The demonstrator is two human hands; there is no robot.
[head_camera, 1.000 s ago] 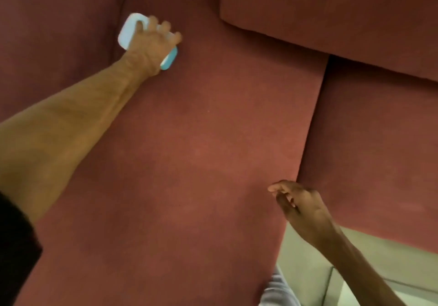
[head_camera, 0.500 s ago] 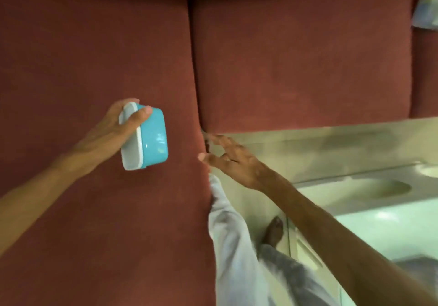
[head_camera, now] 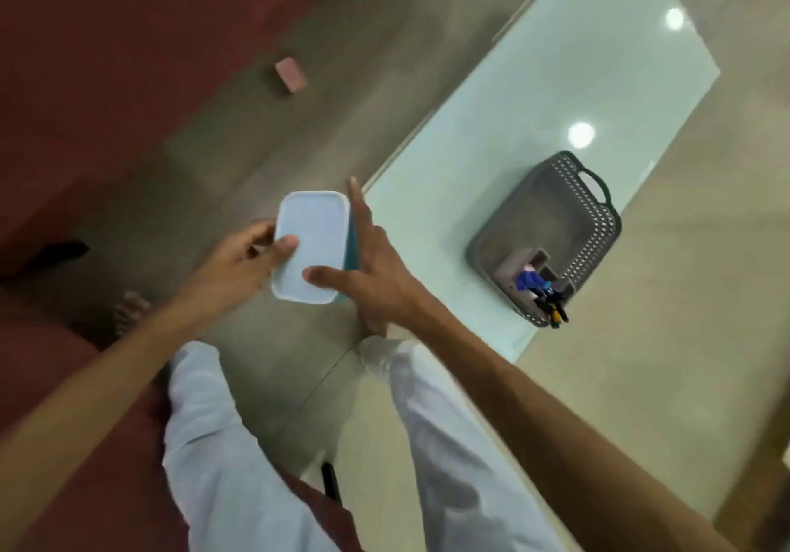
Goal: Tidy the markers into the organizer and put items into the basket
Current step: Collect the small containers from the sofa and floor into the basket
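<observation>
A teal box with a white lid [head_camera: 308, 244] is held up in front of me above the floor. My left hand [head_camera: 231, 265] grips its left edge, thumb on the lid. My right hand [head_camera: 372, 269] holds its right side, thumb on the lid and fingers stretched along the far edge. A grey perforated basket [head_camera: 592, 205] stands on the glass table [head_camera: 534, 94] to the right. Inside it sits a grey organizer [head_camera: 519, 267] with several markers [head_camera: 540, 291] in it.
A pink block [head_camera: 291, 74] lies on the floor beside the maroon sofa [head_camera: 107, 60]. My white-trousered legs [head_camera: 431, 444] and a bare foot [head_camera: 130, 308] are below. Shiny beige floor surrounds the table.
The view swung from the sofa to the table. My left hand carried the box over and my right hand has joined it on the box.
</observation>
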